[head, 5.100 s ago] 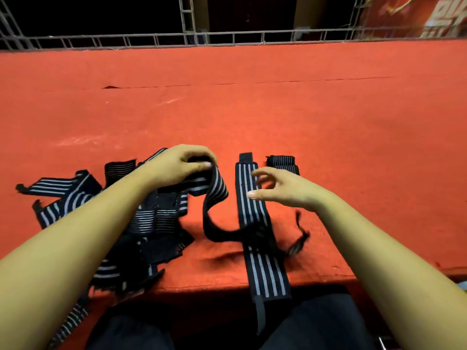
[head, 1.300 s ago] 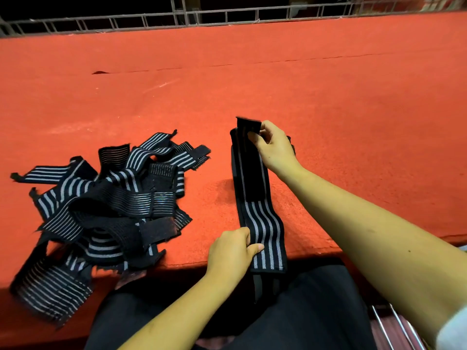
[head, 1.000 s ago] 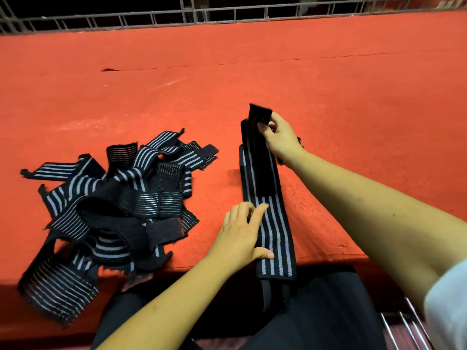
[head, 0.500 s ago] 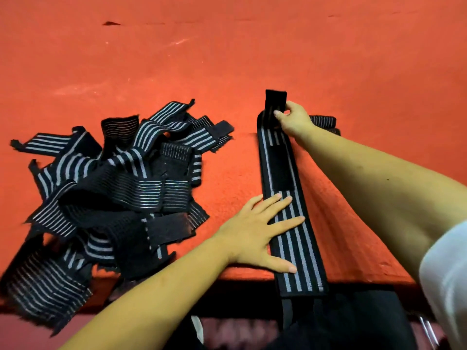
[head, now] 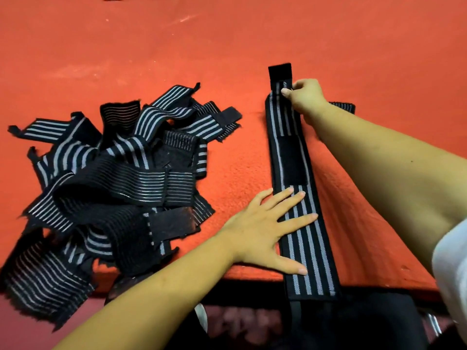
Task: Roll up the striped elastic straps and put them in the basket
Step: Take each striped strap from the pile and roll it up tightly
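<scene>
We see one strap (head: 307, 248) laid straight on the red-covered bench (head: 227, 59), its near end hanging over the front edge. The left hand (head: 267, 231) lies flat on it, fingers spread, pressing down. The right hand (head: 307, 97) pinches the far end by the black tab. A tangled pile (head: 108, 188) of straps sits to the left, apart. The red cover shows pale scuffs farther back.

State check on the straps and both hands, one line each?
flat strap: unrolled, straight on the red table, near end over the edge.
strap pile: loose, tangled, unrolled.
left hand: flat, pressing the flat strap.
right hand: pinching the flat strap's far end.
</scene>
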A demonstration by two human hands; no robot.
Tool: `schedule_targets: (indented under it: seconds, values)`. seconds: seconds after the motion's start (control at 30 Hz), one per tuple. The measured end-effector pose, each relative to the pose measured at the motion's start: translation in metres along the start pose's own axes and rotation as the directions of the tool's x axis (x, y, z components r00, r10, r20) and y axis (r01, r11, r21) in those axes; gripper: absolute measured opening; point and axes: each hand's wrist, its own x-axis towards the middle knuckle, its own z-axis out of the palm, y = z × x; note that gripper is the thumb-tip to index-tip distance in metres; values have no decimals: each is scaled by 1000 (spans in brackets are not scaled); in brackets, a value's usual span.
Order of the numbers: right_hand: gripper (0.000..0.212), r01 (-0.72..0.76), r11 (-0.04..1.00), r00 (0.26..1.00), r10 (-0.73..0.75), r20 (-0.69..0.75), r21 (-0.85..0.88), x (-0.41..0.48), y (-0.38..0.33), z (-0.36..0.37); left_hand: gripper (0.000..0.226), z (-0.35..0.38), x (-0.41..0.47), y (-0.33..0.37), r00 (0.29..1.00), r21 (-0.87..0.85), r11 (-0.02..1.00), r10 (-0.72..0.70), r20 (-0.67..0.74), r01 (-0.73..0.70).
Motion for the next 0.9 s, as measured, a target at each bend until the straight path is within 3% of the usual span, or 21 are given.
schedule_targets:
  seconds: [0.1,0.27,0.37,0.43,0.53,0.63,0.7,0.83,0.9]
  values:
    - [17,73,990,996,-66,-60,124,-21,-22,-26,100,1,0,-1,1000,0,1000,3,13,-3]
    - [15,134,947,989,-107,-106,293,-78,-55,-74,97,-3,1,-1,1000,-26,1000,9,21,-8]
    - [10,141,919,989,-112,-99,368,-136,-63,-97,77,-4,1,-1,991,-326,944,-86,-100,49]
    - [9,142,916,990,-122,-77,376,-180,-59,-106,60,-5,2,3,900,-581,810,-308,-308,78]
    - [9,139,915,990,-140,-25,380,-238,-45,-108,37,-16,6,14,616,-678,729,-576,-538,89]
    - [15,92,894,995,-102,-2,439,-283,-29,-104,39,-47,9,30,515,-840,543,-718,-468,-5]
    - [9,47,861,997,-70,27,507,-304,-23,-102,40,-64,9,36,511,-885,465,-755,-410,-22]
    - [6,44,843,992,-100,76,536,-325,-26,-104,34,-91,3,44,659,-977,196,-723,-205,-89]
    - [7,60,854,987,-129,97,517,-328,-30,-105,33,-96,1,43,697,-986,138,-699,-161,-89]
